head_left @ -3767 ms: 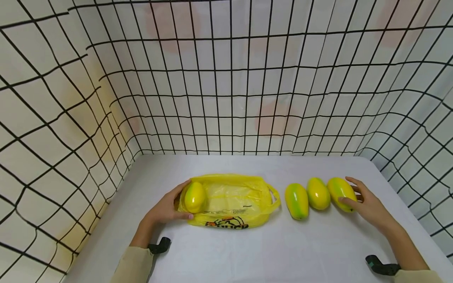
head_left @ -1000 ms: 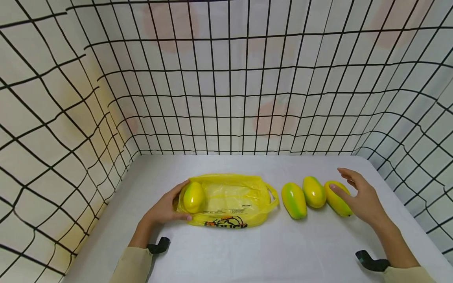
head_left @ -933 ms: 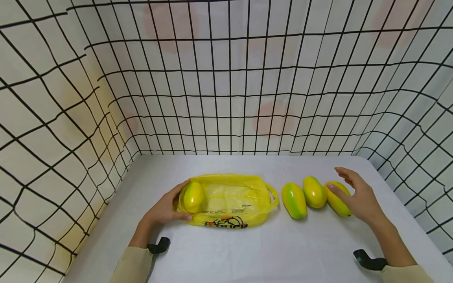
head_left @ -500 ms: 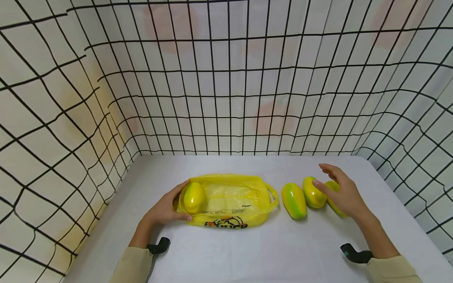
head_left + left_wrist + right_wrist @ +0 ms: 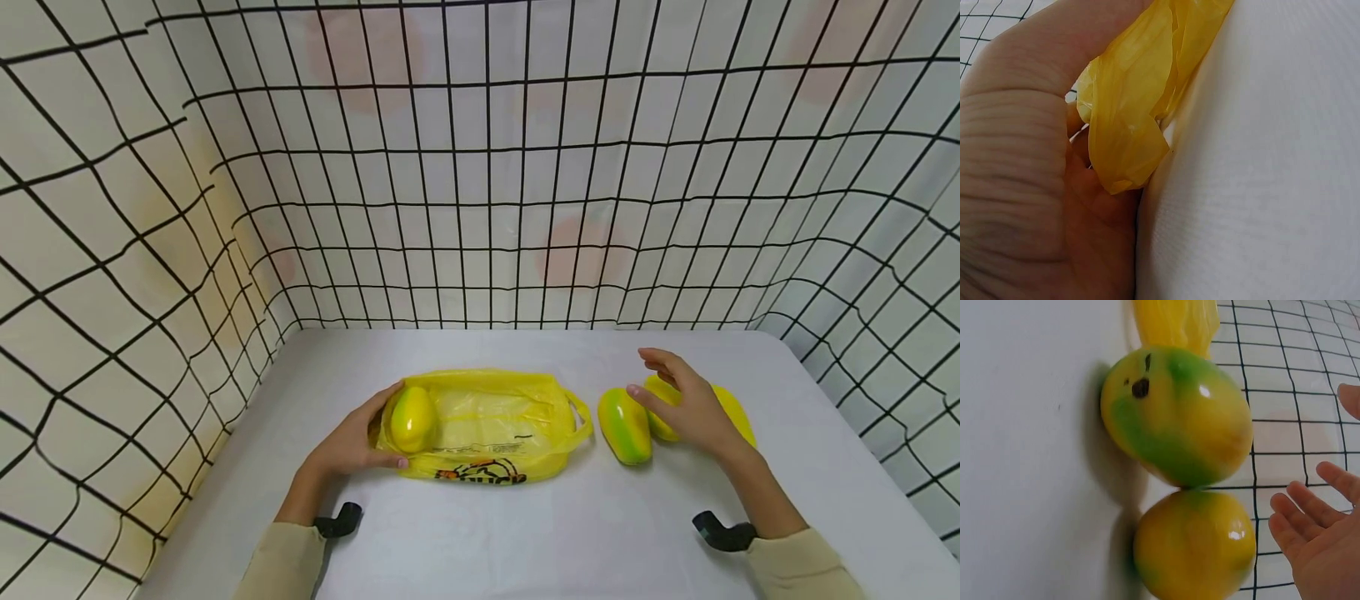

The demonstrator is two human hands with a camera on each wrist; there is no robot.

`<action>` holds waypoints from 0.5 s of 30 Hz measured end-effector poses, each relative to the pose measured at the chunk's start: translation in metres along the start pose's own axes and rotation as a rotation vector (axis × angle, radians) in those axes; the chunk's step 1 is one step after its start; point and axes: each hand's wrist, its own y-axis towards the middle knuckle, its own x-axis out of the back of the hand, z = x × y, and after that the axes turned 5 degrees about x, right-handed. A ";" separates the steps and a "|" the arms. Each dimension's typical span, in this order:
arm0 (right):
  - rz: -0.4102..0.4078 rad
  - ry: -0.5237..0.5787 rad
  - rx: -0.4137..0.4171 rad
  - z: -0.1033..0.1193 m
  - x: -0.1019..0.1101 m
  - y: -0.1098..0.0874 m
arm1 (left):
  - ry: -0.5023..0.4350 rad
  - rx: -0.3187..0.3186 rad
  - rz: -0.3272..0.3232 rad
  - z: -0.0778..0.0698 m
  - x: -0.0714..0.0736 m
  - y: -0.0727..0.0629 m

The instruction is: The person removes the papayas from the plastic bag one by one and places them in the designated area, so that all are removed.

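Observation:
A yellow plastic bag (image 5: pixel 491 417) lies with its mouth spread and dark print along its front. One yellow-green mango (image 5: pixel 414 419) sits inside its left end. My left hand (image 5: pixel 348 442) holds that end, thumb at the front edge and fingers behind. In the left wrist view the crumpled bag (image 5: pixel 1129 112) lies between thumb and fingers. Three more mangoes stand in a row to the right: a left mango (image 5: pixel 625 427), a middle mango (image 5: pixel 662 389) and a right mango (image 5: pixel 737 412). My right hand (image 5: pixel 697 412), fingers spread and holding nothing, overlaps the middle and right ones.
A white cloth covers the table (image 5: pixel 540 533). Black grid netting (image 5: pixel 491 208) over white sheets rises at the back and both sides. The bag's handle loop (image 5: pixel 581 421) reaches close to the left mango of the row.
My right hand, at the rightmost mango 3.8 seconds ago, has come off it and moved left over the middle mango. My left hand and the bag have stayed put.

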 end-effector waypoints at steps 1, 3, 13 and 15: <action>0.006 0.009 0.005 0.002 -0.002 0.002 | -0.001 -0.002 0.001 0.000 0.000 0.000; 0.023 0.026 0.010 0.007 -0.006 0.004 | -0.004 0.000 0.001 -0.001 0.000 0.000; 0.099 0.099 0.038 0.024 -0.026 0.015 | -0.006 0.000 0.004 -0.003 0.000 0.001; 0.108 0.104 0.058 0.027 -0.031 0.018 | -0.007 0.006 0.003 -0.003 0.000 0.001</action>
